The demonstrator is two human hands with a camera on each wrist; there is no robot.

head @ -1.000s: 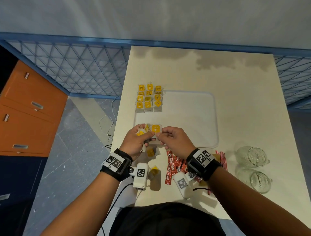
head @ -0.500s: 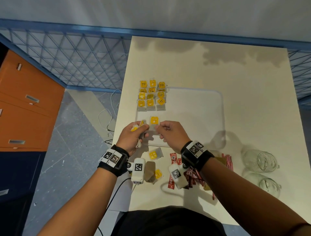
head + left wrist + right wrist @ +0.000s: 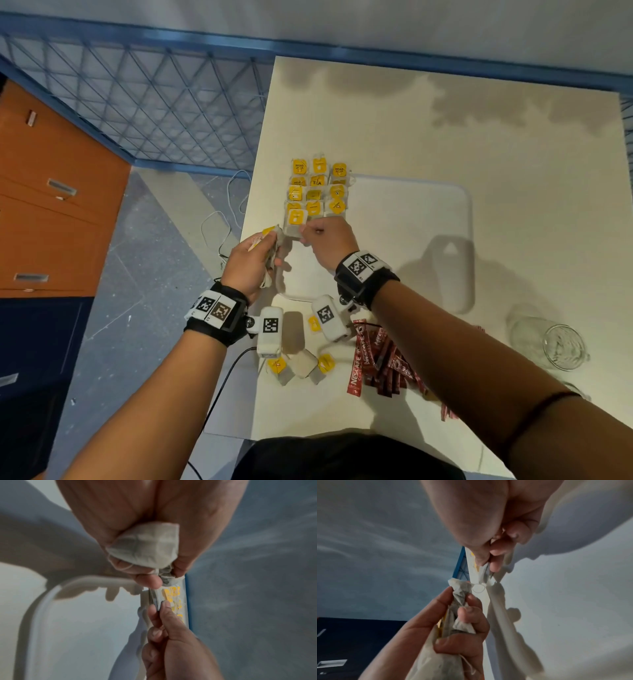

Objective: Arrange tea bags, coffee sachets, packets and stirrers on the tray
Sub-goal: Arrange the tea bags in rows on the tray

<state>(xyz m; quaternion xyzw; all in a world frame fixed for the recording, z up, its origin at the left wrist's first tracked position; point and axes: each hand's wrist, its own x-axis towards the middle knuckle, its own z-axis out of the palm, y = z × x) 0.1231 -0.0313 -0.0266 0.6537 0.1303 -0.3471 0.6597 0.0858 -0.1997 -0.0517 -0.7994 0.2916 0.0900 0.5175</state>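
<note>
left hand (image 3: 249,263) grips bunched tea bags (image 3: 145,547) | right hand (image 3: 325,240) pinches tea bag (image 3: 296,222) at tray (image 3: 411,240) left edge

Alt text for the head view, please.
Right hand pinches a tea bag at the near end of the tea-bag rows on the white tray; left hand grips a bunch of tea bags. Loose tea bags, coffee sachets and a glass lie on the table.
</note>
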